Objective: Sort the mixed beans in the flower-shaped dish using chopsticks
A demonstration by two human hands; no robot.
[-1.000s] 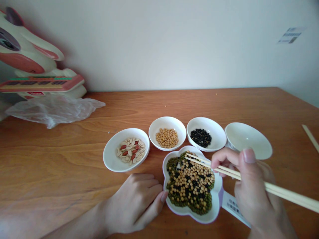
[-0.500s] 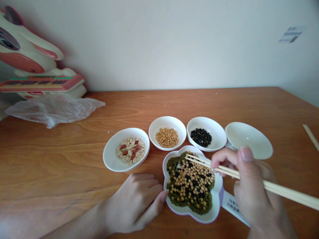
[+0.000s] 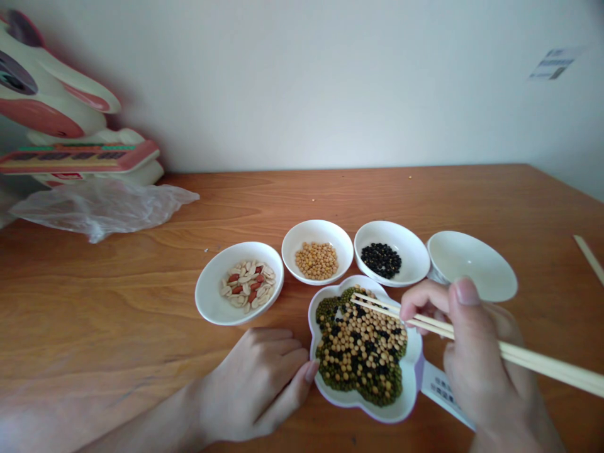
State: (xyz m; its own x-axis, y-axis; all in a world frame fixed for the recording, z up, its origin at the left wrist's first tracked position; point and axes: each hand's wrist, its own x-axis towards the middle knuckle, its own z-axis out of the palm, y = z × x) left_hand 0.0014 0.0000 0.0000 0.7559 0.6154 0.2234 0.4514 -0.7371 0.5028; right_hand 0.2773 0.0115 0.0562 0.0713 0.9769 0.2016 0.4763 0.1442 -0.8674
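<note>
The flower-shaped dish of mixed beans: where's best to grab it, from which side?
I'd likely pinch the flower-shaped dish by its raised rim, from the left: the left hand rests there, the right hand and chopsticks reach over the right rim, and the soybean bowl and black-bean bowl stand behind.

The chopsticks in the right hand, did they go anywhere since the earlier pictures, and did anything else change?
Nothing clearly changed. The chopsticks are still in the right hand, with their tips over the same part of the flower-shaped dish. I can't see anything newly picked up or let go. The left hand stays at the dish's edge, and the four white bowls stay put.
</note>
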